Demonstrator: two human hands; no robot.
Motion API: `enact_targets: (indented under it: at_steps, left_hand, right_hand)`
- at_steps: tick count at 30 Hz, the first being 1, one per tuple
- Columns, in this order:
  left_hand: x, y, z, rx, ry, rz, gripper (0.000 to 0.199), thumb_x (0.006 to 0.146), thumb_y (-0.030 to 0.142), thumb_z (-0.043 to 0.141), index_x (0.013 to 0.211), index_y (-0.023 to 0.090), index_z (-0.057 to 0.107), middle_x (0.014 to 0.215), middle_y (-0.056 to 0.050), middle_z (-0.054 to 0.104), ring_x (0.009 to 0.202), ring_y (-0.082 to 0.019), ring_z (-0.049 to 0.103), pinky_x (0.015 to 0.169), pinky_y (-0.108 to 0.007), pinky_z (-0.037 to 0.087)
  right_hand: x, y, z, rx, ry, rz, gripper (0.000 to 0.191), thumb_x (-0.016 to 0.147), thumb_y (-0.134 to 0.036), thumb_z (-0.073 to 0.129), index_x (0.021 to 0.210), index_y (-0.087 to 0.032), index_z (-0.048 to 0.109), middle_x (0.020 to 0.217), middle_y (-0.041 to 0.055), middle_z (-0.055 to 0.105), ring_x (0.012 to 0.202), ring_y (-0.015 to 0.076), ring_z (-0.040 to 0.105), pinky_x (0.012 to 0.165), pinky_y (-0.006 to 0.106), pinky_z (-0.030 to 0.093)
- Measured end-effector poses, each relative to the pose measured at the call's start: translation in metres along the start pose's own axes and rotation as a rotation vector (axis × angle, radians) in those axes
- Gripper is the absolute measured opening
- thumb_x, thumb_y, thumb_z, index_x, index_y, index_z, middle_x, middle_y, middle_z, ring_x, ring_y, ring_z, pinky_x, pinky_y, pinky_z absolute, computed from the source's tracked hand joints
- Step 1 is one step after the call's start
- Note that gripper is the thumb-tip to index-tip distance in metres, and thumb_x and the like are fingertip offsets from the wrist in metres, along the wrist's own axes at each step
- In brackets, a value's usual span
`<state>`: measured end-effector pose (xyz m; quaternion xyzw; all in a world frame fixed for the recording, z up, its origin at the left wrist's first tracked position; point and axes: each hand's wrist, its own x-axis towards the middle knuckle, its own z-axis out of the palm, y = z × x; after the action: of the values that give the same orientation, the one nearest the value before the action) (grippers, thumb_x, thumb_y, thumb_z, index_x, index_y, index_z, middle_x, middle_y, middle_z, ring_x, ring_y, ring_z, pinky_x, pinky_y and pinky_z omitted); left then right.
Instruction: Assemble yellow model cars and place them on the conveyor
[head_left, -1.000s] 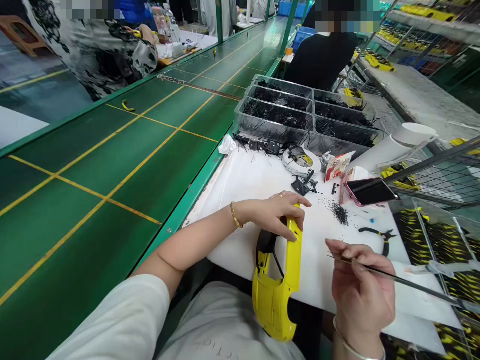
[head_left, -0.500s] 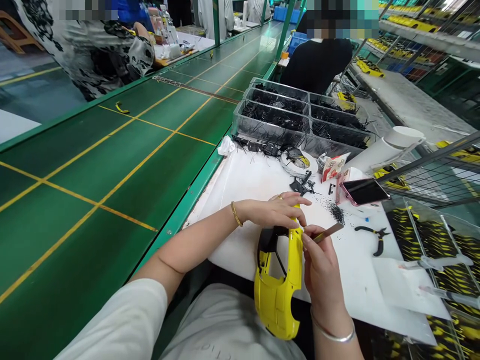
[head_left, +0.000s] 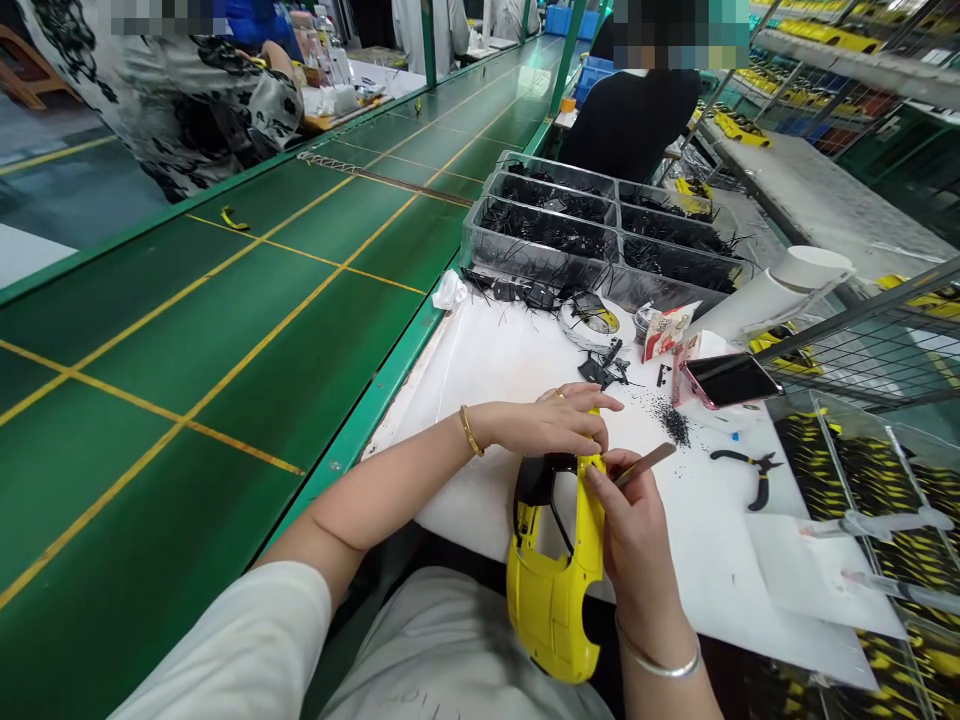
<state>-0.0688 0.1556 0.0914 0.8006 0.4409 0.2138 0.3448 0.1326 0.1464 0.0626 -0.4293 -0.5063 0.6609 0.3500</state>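
Note:
A yellow toy car body (head_left: 551,610) is tilted over the table's near edge, its window openings and a black part (head_left: 536,482) showing. My left hand (head_left: 555,422) lies across the far end of the car body and grips it, fingers curled over the side. Pinched in my right hand (head_left: 637,530) is a pair of tweezers (head_left: 649,462), the flat end sticking out to the right. Its tip is at the car body's right side, hidden by my fingers. Whether the tip holds a small part, I cannot tell.
Tiny black bits (head_left: 675,422), black-handled cutters (head_left: 754,472) and a phone (head_left: 731,380) lie on the white table (head_left: 487,350). Behind stands a clear divided tray (head_left: 540,250) of black parts. A green conveyor belt (head_left: 247,420) runs along the left. Syringes (head_left: 877,522) lie right.
My right hand and the tweezers have shifted slightly left, closer against the car body. My left hand keeps its hold on the car body.

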Motion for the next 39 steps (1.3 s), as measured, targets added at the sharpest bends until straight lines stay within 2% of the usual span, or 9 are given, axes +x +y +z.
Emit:
enact_targets:
  at_steps: [3,7,14,19,27,33,39]
  left_hand:
    - [0.001,0.001,0.000,0.010,-0.006,0.005,0.030,0.097,0.037,0.038,0.103,0.019,0.061,0.156,-0.009,0.030,0.152,-0.025,0.007,0.125,-0.043,0.004]
    - [0.002,0.002,0.002,0.013,-0.006,-0.009,0.028,0.097,0.037,0.039,0.099,0.018,0.059,0.156,-0.009,0.030,0.152,-0.027,0.005,0.125,-0.045,0.005]
    - [0.000,0.006,0.004,0.005,0.018,-0.031,0.025,0.097,0.036,0.041,0.098,0.019,0.059,0.156,-0.008,0.031,0.152,-0.028,0.005,0.124,-0.048,0.007]
    - [-0.001,0.006,0.004,-0.031,0.065,0.009,0.028,0.097,0.040,0.040,0.095,0.020,0.059,0.153,-0.010,0.037,0.151,-0.030,0.011,0.122,-0.053,0.012]
    - [0.000,0.006,0.004,-0.091,0.082,-0.015,0.019,0.092,0.035,0.045,0.091,0.021,0.058,0.153,-0.005,0.039,0.152,-0.030,0.011,0.123,-0.052,0.012]
    - [0.000,0.006,0.006,-0.067,0.063,-0.025,0.024,0.095,0.038,0.042,0.094,0.020,0.058,0.154,-0.007,0.035,0.152,-0.031,0.007,0.122,-0.054,0.011]
    - [0.000,0.004,0.008,-0.059,0.071,-0.032,0.024,0.096,0.039,0.041,0.091,0.021,0.057,0.153,-0.006,0.035,0.152,-0.029,0.007,0.123,-0.052,0.010]
  right_hand:
    - [-0.001,-0.004,0.005,0.036,-0.034,0.034,0.042,0.072,-0.042,0.084,0.094,-0.025,0.052,0.083,-0.0031,0.055,0.069,0.0115,0.049,0.060,0.023,0.041]
    - [0.000,-0.008,0.011,0.218,-0.109,0.102,0.038,0.071,-0.034,0.084,0.092,-0.025,0.053,0.088,-0.0027,0.061,0.074,0.0119,0.056,0.065,0.023,0.047]
    - [0.001,-0.006,0.002,0.274,-0.187,0.165,0.035,0.073,-0.033,0.082,0.096,-0.028,0.057,0.088,-0.0022,0.064,0.075,0.0136,0.061,0.066,0.024,0.049]
    - [0.001,-0.010,0.003,0.248,-0.149,0.156,0.033,0.074,-0.042,0.078,0.095,-0.026,0.058,0.103,0.0025,0.066,0.096,0.0221,0.064,0.078,0.033,0.053]
    - [0.000,-0.011,0.009,0.220,-0.105,0.164,0.039,0.069,-0.038,0.082,0.092,-0.027,0.053,0.107,0.0013,0.065,0.098,0.0227,0.064,0.081,0.035,0.053]
    - [0.000,-0.008,0.010,0.181,-0.084,0.118,0.037,0.072,-0.034,0.083,0.093,-0.025,0.054,0.088,-0.0017,0.063,0.074,0.0125,0.059,0.065,0.022,0.048]
    - [0.000,-0.008,0.017,0.142,-0.041,0.090,0.039,0.071,-0.035,0.084,0.090,-0.024,0.052,0.089,-0.0014,0.062,0.075,0.0145,0.058,0.066,0.026,0.048]
